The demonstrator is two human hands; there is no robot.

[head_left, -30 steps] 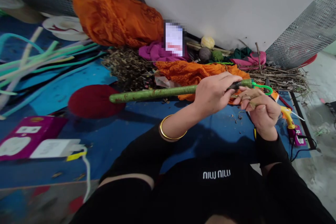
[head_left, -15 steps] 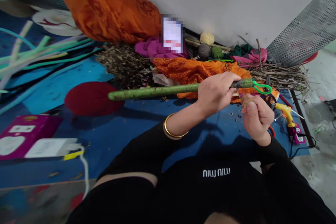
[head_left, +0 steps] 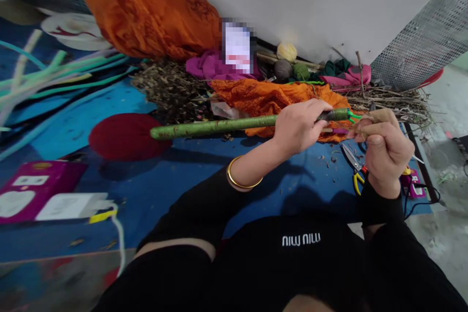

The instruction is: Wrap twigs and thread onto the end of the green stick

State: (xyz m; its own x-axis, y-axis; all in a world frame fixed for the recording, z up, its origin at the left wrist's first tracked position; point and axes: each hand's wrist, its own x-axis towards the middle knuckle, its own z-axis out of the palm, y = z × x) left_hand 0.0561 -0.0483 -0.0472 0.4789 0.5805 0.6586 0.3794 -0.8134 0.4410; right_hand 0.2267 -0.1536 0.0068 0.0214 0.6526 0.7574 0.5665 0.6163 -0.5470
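Note:
My left hand (head_left: 295, 126) is wrapped around a long green stick (head_left: 219, 126) near its right end. A dark binding (head_left: 326, 116) circles the stick just past my fingers. From the tip a bright green loop (head_left: 353, 116) sticks out, partly covered by my right hand (head_left: 387, 141). That hand is closed in a pinch beside the tip; what its fingers hold, perhaps something thin, I cannot make out. The stick's far left end overlaps a dark red round piece (head_left: 119, 137). Below the right fingers lie scissors (head_left: 351, 157) with yellow-and-red handles.
Orange cloth (head_left: 256, 95) lies behind the stick, with yarn balls (head_left: 287, 52) and dry twigs (head_left: 398, 102) beyond. Coloured tubes (head_left: 54, 75) spread at left near a purple power strip (head_left: 44, 183). Another purple socket block (head_left: 413, 183) sits by the table's right edge.
My right hand has moved right and up, from below the binding to beside the stick's tip, and the scissors now show. My left hand keeps its hold on the stick.

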